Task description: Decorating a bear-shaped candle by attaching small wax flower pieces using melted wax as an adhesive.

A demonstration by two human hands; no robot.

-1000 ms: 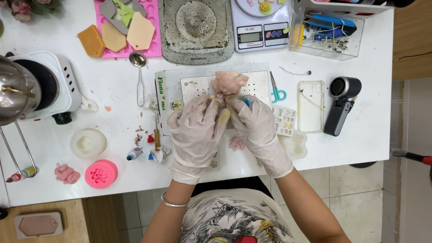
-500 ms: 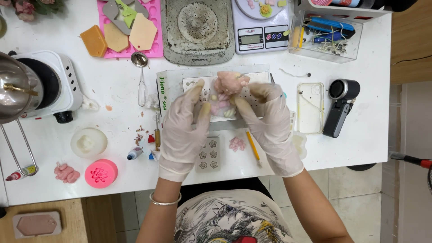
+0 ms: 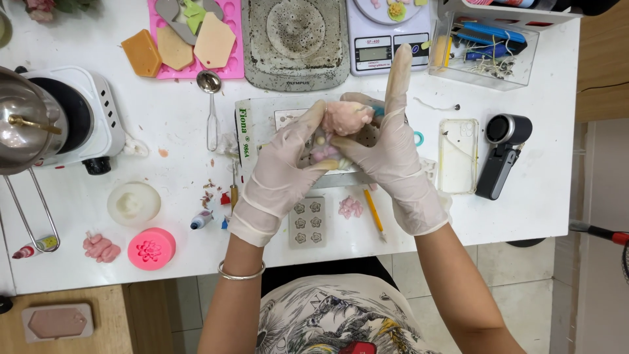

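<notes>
Pink wax figure (image 3: pixel 346 118) lying crosswise, left hand (image 3: pixel 283 172), right hand (image 3: pixel 388 149) pinching

Both gloved hands meet over mid-surface. Left hand (image 3: pixel 283 172) and right hand (image 3: pixel 392 152) grip a pink wax figure (image 3: pixel 346 117) between them; right index finger points toward the far edge. Small flower mould (image 3: pixel 307 222) lies near the front edge, yellow pencil (image 3: pixel 374 212) just beside it.

I am looking through a single head-worn camera, pointing almost straight down over the white table (image 3: pixel 511 216). It is sitting fairly high, taking in the whole tabletop, floor at right, and my own torso at the bottom edge. No second view.
</notes>
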